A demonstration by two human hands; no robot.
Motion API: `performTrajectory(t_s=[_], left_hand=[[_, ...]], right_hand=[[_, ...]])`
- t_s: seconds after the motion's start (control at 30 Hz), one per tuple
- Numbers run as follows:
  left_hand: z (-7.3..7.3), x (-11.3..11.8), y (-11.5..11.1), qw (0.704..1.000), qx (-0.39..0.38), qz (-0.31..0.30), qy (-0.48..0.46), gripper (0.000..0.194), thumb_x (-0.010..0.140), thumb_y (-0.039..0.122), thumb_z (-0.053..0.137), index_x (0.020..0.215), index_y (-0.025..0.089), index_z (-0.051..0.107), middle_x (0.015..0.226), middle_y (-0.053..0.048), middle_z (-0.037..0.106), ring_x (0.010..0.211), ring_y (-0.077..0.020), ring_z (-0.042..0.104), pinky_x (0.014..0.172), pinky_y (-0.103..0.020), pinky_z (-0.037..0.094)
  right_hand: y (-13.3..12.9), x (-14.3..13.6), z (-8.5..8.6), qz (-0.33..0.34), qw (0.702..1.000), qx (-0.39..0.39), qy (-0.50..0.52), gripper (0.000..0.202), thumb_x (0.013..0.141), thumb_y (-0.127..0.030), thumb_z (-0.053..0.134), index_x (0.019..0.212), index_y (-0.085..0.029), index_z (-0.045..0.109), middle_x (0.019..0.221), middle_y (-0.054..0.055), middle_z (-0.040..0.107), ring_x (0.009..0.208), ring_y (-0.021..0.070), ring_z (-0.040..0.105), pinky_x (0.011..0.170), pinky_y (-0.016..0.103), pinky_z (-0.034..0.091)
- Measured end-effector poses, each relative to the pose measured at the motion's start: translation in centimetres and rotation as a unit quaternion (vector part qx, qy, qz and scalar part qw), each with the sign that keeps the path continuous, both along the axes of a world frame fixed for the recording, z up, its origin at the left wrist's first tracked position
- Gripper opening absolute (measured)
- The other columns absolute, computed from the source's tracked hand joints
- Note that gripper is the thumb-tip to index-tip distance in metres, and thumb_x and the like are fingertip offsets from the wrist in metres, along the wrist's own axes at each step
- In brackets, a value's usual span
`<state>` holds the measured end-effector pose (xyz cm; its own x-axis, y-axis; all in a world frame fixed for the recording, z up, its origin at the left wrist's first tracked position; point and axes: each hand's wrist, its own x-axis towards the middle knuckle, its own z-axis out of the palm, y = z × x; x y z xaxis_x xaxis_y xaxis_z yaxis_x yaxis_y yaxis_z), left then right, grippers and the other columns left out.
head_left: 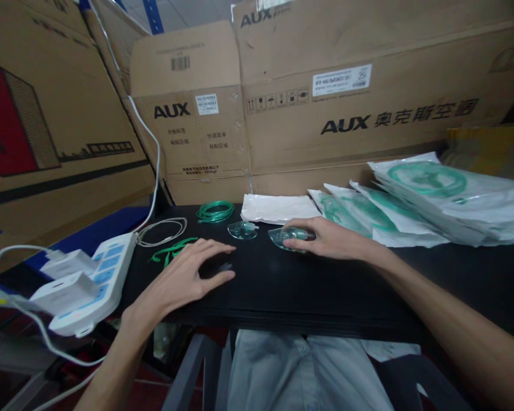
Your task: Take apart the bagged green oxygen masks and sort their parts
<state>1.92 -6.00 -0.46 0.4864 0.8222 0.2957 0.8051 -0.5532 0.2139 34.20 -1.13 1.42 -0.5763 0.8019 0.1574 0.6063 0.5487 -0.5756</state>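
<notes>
Left hand (193, 273) is spread open; right hand (323, 240) grips a clear, greenish, apparently domed mask (278, 237).

With six o'clock at our lap, we have our left hand (191, 268) at nine and our right hand (321, 238) at two, making two. We count two clear masks (240, 230) around twelve to one, one green tubing coil (214, 219) at eleven, one power strip (111, 274) and two white adapters (75, 291) at nine, one white packet (278, 209) at twelve, at least four bagged packs (480, 211) at two, and at least three cardboard boxes (282, 137) from ten to one.
</notes>
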Motion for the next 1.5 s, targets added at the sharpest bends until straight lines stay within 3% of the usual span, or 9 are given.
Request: performTrajectory(t_s=[0.17,0.3,0.4,0.57,0.73,0.93,1.13,1.4,1.5], left_hand=[[1.7,2.2,4.2,0.996,0.059,0.017,-0.061,0.039,0.098,0.047,0.048,0.122,0.023,0.067,0.126,-0.007,0.068,0.122,-0.0262,0.059,0.109,-0.042,0.041],[2.1,2.7,8.5,0.998,0.016,-0.017,-0.06,0.031,0.094,0.041,0.056,0.115,0.024,0.071,0.118,-0.006,0.071,0.116,-0.0262,0.063,0.103,-0.039,0.046],[1.5,2.5,10.1,0.994,-0.018,-0.057,-0.091,0.027,0.093,0.039,0.056,0.108,0.025,0.073,0.112,-0.005,0.073,0.109,-0.024,0.066,0.098,-0.036,0.048],[0.3,2.1,10.7,0.981,-0.054,-0.088,-0.163,0.025,0.09,0.038,0.061,0.105,0.022,0.071,0.108,-0.006,0.073,0.104,-0.0223,0.067,0.095,-0.035,0.05],[0.0,2.1,10.8,0.971,-0.073,-0.076,-0.214,0.029,0.085,0.038,0.068,0.106,0.018,0.067,0.103,-0.007,0.073,0.097,-0.0206,0.069,0.09,-0.034,0.052],[0.2,2.5,10.2,0.984,-0.051,-0.044,-0.164,0.023,0.089,0.037,0.063,0.101,0.019,0.071,0.103,-0.006,0.074,0.097,-0.0224,0.068,0.09,-0.035,0.051],[-0.3,2.1,10.9,0.973,-0.08,-0.068,-0.207,0.024,0.086,0.031,0.065,0.105,0.017,0.069,0.101,-0.008,0.075,0.096,-0.0206,0.07,0.09,-0.034,0.053],[0.0,1.9,10.6,0.987,-0.031,-0.045,-0.151,0.038,0.096,0.05,0.048,0.111,0.023,0.072,0.113,-0.006,0.074,0.107,-0.0245,0.067,0.096,-0.035,0.049],[0.1,1.8,10.5,0.987,-0.037,-0.056,-0.147,0.044,0.092,0.056,0.054,0.116,0.024,0.072,0.116,-0.006,0.074,0.108,-0.0256,0.066,0.097,-0.036,0.049]], right_hand=[[1.6,-0.8,-0.5,-0.012,0.995,0.076,0.066,0.044,0.091,-0.051,0.058,0.12,-0.018,0.066,0.106,0.006,0.071,0.081,0.0184,0.062,0.076,0.029,0.046],[3.4,-2.4,-0.6,-0.029,0.993,0.093,0.068,0.04,0.089,-0.043,0.062,0.118,-0.016,0.067,0.105,0.007,0.072,0.087,0.0204,0.064,0.081,0.031,0.048],[4.5,-3.9,-0.8,-0.044,0.991,0.096,0.078,0.041,0.089,-0.038,0.063,0.122,-0.014,0.064,0.11,0.009,0.072,0.09,0.0214,0.067,0.084,0.033,0.049],[5.0,-6.1,-1.6,-0.023,0.99,0.125,0.065,0.041,0.092,-0.031,0.062,0.13,-0.017,0.062,0.127,0.012,0.069,0.117,0.0263,0.064,0.101,0.037,0.045],[4.8,-6.7,-1.9,0.002,0.992,0.121,0.041,0.041,0.092,-0.03,0.062,0.131,-0.017,0.064,0.132,0.012,0.067,0.126,0.0277,0.061,0.107,0.037,0.043],[4.7,-6.8,-2.1,0.031,0.991,0.129,0.008,0.041,0.092,-0.026,0.061,0.132,-0.02,0.065,0.131,0.01,0.068,0.123,0.0285,0.063,0.104,0.037,0.044],[4.9,-6.5,-2.2,0.082,0.986,0.14,-0.047,0.042,0.092,-0.02,0.06,0.134,-0.02,0.063,0.125,0.011,0.071,0.116,0.027,0.065,0.098,0.034,0.044],[4.3,-7.6,-3.5,0.029,0.977,0.198,-0.074,0.049,0.097,-0.023,0.054,0.145,-0.017,0.049,0.122,0.018,0.065,0.111,0.0274,0.064,0.095,0.035,0.045],[4.4,-7.8,-4.0,0.027,0.976,0.207,-0.062,0.055,0.097,-0.028,0.058,0.15,-0.02,0.044,0.122,0.016,0.064,0.111,0.0264,0.064,0.095,0.035,0.047]])
